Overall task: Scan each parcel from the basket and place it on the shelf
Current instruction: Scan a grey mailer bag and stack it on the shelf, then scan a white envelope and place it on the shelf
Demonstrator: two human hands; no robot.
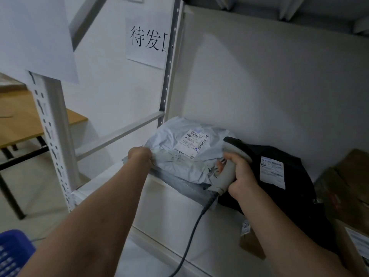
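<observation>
Placing step, I judge: my left hand grips the grey mailer parcel on the shelf — my right hand clamps the barcode scanner. Next I should release it and fetch another parcel from the basket.

A shelf upright hides the last character on the wall sign; the blue basket is cut off at the lower-left corner.

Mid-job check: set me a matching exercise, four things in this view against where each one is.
Things: 1 pale grey parcel; 2 black parcel; 3 scanner; 4 blue basket.
Places: A lower left corner of view; B held in the right hand; C on the shelf, edge gripped by the left hand; D on the shelf, next to the cardboard box.
Pairs: 1-C; 2-D; 3-B; 4-A.
</observation>
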